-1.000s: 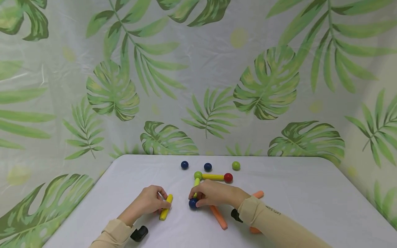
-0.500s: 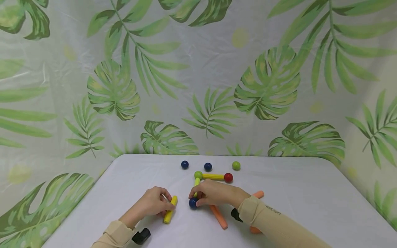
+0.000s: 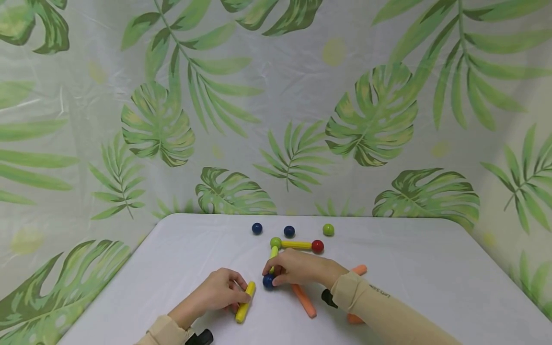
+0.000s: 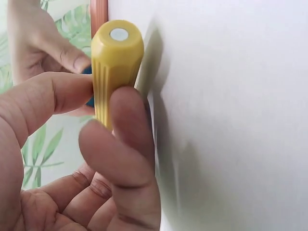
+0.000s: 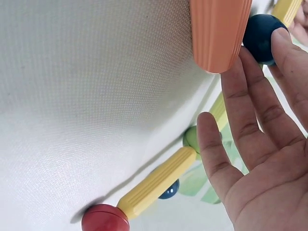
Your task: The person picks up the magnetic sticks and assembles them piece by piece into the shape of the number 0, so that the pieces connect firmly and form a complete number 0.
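Note:
My left hand (image 3: 222,290) pinches a yellow magnetic rod (image 3: 245,303) between thumb and fingers; a pale disc shows in the rod's end (image 4: 119,34) in the left wrist view. To its right, my right hand (image 3: 297,267) holds a dark blue ball (image 3: 268,281) by thumb and fingertips. This ball is at the near end of a lime rod (image 3: 273,253), partly hidden by the fingers. The lime rod runs back to a green ball (image 3: 275,243), from which another yellow rod (image 3: 296,246) leads right to a red ball (image 3: 317,246).
Two loose blue balls (image 3: 257,228) and a loose green ball (image 3: 328,230) lie along the back of the white table (image 3: 409,268). An orange rod (image 3: 305,303) lies just below my right hand. More orange (image 3: 360,270) shows from beneath the right forearm.
My left hand has moved right and nearer the table's front with the yellow rod, closing some distance to the blue ball. My right hand has stayed in place.

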`<state>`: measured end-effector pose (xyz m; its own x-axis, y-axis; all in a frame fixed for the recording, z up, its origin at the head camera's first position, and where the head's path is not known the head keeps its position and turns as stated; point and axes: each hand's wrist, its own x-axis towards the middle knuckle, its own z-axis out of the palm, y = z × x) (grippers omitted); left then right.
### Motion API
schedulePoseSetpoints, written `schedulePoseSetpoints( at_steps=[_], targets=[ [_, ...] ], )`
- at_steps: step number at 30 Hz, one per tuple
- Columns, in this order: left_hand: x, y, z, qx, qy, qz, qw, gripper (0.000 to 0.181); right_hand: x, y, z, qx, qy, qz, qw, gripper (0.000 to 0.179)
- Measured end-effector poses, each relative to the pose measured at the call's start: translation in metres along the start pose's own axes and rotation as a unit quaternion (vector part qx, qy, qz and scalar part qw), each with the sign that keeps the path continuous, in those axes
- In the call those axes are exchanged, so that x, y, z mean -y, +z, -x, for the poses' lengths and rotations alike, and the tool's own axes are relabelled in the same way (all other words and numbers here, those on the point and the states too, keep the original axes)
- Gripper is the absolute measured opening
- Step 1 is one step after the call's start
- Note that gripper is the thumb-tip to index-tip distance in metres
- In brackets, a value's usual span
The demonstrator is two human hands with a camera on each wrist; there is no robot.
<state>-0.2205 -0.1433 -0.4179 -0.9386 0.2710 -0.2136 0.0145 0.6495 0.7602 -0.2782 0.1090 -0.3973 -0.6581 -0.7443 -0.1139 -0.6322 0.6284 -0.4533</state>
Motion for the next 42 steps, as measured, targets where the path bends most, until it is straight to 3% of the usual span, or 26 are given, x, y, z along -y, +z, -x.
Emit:
schedulePoseSetpoints(
  at_steps=[12,23,42],
  targets=[
    [-0.004,0.011,0.001,0.043,0.001,0.044,0.9981,0.020,0.000,0.000,0.001,0.003,0.007,-0.007,0.9999,0.028],
    [-0.008,0.019,0.002,0.052,0.001,0.081,0.9953,0.020,-0.001,-0.001,0.001,0.003,0.006,-0.003,1.0000,0.029],
    [-0.012,0.030,-0.004,0.055,-0.005,0.094,0.9940,0.022,-0.003,0.000,0.002,0.004,0.013,-0.014,0.9998,0.028]
  ],
)
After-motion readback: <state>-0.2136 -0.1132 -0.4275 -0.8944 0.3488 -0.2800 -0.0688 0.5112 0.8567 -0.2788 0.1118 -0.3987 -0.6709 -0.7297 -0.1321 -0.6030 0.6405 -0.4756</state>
